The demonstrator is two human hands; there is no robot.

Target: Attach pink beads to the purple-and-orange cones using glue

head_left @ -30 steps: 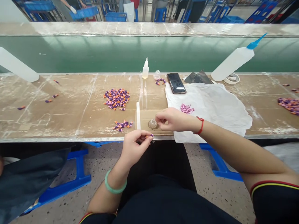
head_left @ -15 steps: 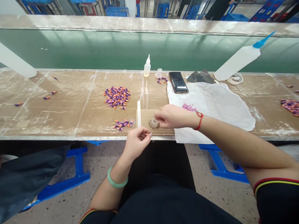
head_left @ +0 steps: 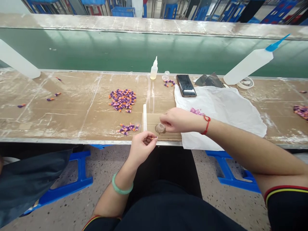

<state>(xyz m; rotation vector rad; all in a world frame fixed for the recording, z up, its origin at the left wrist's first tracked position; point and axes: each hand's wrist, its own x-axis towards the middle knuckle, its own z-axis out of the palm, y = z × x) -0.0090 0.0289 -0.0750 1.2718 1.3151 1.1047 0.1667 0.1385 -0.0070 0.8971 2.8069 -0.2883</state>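
My left hand [head_left: 142, 148] is at the table's front edge, its thumb and fingers pinched on a small orange-and-purple figure piece [head_left: 153, 138], mostly covered by the fingertips. Beside it, my right hand [head_left: 178, 120] hovers with fingers pressed together over a small clear, round dish or blob [head_left: 160, 128]; anything in that pinch is hidden. The dish rests on a cardboard piece [head_left: 151, 120]. A white flat stick [head_left: 144, 116] lies along the cardboard's left side. Several similar purple-and-orange pieces [head_left: 128, 128] lie left of my left hand.
Farther back is a larger pile of pieces [head_left: 122, 100]. A small dropper bottle [head_left: 154, 69] stands near the rear edge. To the right are a phone [head_left: 186, 85], a white cloth [head_left: 221, 106] with tiny pink bits [head_left: 196, 111], a tape roll [head_left: 245, 83] and a large tilted bottle [head_left: 250, 66].
The whole view has shifted slightly, so everything sits a little farther right. Both hands keep nearly the same pose beside the clear dish.
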